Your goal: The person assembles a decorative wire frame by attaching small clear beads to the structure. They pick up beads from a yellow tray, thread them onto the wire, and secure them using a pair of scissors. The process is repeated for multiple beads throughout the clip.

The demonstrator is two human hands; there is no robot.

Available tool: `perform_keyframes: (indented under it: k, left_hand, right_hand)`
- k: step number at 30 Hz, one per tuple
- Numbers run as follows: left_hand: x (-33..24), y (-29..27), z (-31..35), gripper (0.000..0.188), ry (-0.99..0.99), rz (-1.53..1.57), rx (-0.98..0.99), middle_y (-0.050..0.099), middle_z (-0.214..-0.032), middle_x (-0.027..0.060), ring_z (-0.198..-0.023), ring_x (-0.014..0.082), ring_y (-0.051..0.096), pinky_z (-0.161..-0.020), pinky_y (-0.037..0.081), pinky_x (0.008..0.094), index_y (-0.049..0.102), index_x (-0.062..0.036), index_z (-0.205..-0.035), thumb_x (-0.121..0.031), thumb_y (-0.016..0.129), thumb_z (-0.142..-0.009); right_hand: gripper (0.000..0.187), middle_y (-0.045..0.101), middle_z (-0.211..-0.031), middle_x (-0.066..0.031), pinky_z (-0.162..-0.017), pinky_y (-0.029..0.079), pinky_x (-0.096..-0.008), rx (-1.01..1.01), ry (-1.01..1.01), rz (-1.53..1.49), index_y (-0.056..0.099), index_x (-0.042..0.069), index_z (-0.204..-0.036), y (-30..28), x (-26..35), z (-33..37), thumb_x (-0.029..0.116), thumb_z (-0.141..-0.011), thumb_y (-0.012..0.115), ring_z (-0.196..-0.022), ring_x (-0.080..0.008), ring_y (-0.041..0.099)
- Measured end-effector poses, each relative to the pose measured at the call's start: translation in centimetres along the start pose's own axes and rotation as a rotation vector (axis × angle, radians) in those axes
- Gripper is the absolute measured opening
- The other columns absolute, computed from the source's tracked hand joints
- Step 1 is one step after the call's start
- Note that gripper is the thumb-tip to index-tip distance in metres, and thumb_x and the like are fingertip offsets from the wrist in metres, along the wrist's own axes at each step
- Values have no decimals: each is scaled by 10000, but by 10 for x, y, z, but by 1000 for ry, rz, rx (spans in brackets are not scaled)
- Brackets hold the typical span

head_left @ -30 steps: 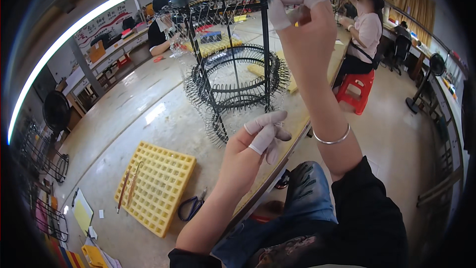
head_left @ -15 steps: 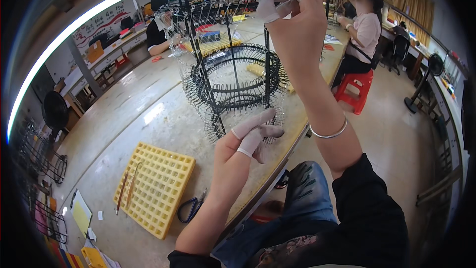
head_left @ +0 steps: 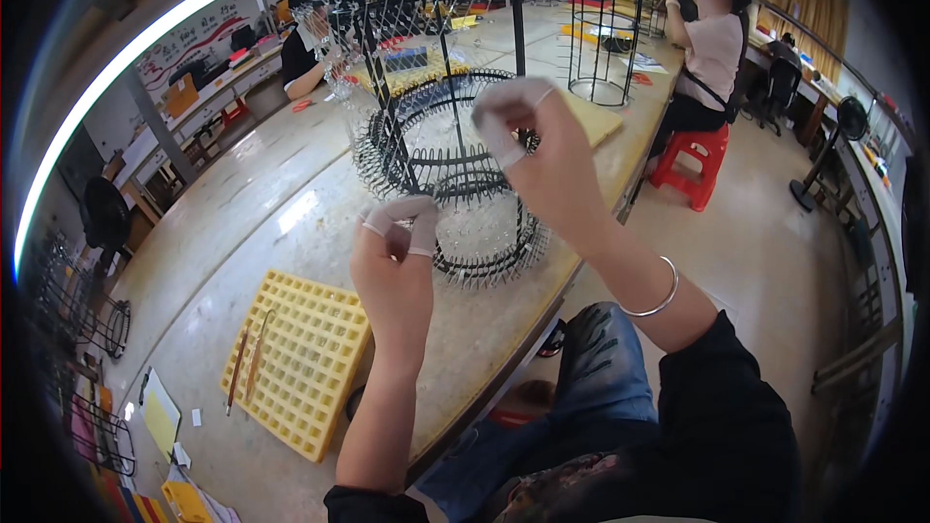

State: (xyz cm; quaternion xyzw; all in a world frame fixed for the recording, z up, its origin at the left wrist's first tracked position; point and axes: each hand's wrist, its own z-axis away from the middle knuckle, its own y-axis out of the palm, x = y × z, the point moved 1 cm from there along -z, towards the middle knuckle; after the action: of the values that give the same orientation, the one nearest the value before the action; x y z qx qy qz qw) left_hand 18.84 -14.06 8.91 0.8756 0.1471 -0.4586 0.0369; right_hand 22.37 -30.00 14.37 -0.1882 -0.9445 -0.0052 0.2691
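A tall black wire rack (head_left: pixel 518 39) stands in front of me. Strands of small clear, shiny pieces (head_left: pixel 426 5) hang from its upper ring, and a lower ring bristles with wire loops (head_left: pixel 426 153). My left hand (head_left: pixel 395 247) is pinched closed at the rack's lower left. To its right and higher, my right hand (head_left: pixel 538 140) is closed too, with fingers curled in front of the loops. Pale covers sit on several fingertips. Anything between the fingers is too small to make out. The yellow gridded tray (head_left: pixel 305 358) lies left of my left forearm.
Two thin tools, a brown stick (head_left: pixel 235 378) and tweezers (head_left: pixel 258 353), rest on the tray. The worktable (head_left: pixel 242 203) carries another wire rack (head_left: pixel 603 68) farther off. One person (head_left: pixel 298 58) sits across, another (head_left: pixel 712 48) on a red stool (head_left: pixel 690 169) at right.
My right hand has come down from the rack's top ring to its middle. My left hand has moved left and slightly up, its fingers now pinched. The strands at lower right no longer hang there.
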Motion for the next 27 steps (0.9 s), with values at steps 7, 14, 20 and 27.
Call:
perform_keyframes:
  k: [7, 14, 20, 27]
  left_hand:
    - [5, 8, -10, 143, 268, -261, -185, 535, -784, -19, -559, 48, 400, -524, 327, 203, 680, -75, -894, -7, 679, -768]
    - [-3, 19, -4, 151, 421, -379, -198, 558, -796, 32, -628, 137, 471, -532, 392, 264, 669, -87, -874, 2, 684, -753]
    - [-10, 30, 8, 160, 486, -406, -177, 558, -792, 43, -692, 188, 513, -600, 417, 299, 668, -85, -877, -1, 691, -743]
    - [-8, 35, 14, 199, 584, -466, -195, 529, -768, 4, -567, 95, 386, -520, 346, 230, 685, -107, -879, 11, 715, -722]
  right_hand:
    - [238, 576, -915, -121, -848, 421, -386, 440, -242, 444, 597, 73, -1053, 4, -14, 12, 81, -816, 585, -920, -276, 555]
    - [243, 571, -915, -105, -853, 410, -387, 495, -247, 366, 600, 90, -1055, -17, -17, 9, 72, -814, 573, -920, -274, 555]
    - [229, 565, -918, -114, -852, 419, -395, 548, -216, 339, 596, 87, -1049, -44, -12, 11, 69, -824, 559, -942, -289, 547]
    - [250, 585, -928, -105, -797, 468, -359, 275, -201, 210, 613, 73, -1026, -54, 7, 24, 64, -777, 635, -922, -272, 572]
